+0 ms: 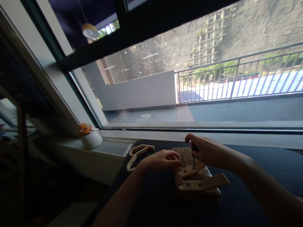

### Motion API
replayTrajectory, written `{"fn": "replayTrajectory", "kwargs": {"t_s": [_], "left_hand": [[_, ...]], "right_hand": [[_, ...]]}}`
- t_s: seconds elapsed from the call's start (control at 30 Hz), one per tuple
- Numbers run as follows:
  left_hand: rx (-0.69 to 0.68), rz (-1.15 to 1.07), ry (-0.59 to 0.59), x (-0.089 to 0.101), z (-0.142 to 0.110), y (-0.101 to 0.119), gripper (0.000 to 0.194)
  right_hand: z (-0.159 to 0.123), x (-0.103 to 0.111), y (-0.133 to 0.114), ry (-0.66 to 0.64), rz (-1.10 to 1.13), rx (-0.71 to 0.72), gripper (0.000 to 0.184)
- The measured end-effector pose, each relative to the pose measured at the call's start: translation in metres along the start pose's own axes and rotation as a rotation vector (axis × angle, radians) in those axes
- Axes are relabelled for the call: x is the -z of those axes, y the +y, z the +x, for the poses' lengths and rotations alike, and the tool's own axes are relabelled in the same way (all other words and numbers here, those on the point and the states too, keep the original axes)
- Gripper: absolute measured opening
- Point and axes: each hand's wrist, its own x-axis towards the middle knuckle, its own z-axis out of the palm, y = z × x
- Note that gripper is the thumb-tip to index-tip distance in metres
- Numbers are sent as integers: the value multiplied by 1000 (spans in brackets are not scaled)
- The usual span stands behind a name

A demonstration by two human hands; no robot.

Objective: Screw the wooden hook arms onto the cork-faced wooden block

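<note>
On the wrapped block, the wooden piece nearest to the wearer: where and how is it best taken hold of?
I would pinch the wooden piece at its broad right end, coming from the right, gripping above and below. That end appears to reach past the edge of the wrapped block, so it should be accessible; its narrower left part lies over the block.

past the far edge of the dark desk (272, 160), a window (165, 91) brings daylight into the dim room, showing a metal railing (208, 83) and a rough slope (170, 41). beside the desk's far left corner, a pale ledge (101, 167) carries a slatted vent (112, 148); 1 lamp (90, 31) hangs above.
</note>
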Motion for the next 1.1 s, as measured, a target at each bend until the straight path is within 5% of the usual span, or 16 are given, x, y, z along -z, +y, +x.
{"fn": "replayTrajectory", "kwargs": {"t_s": [0.13, 0.27, 0.5, 0.67, 0.97, 1.1], "left_hand": [[150, 168, -129, 10, 33, 6, 64], [243, 35, -240, 6, 52, -5, 69], [116, -65, -85, 11, 41, -8, 55], [145, -19, -154, 12, 36, -5, 53], [114, 166, -79, 6, 25, 1, 54], [75, 158, -78, 5, 25, 1, 56]], "right_hand": [[-5, -4, 6, 24, 81, -18, 29], [-5, -12, 10, 71, 68, 12, 13], [-10, -29, 19, 161, 112, -3, 17], [-11, -31, 19, 167, 94, 2, 9], [-8, -26, 17, 246, 155, 38, 34], [-6, -29, 12, 226, 178, 35, 28]]}}
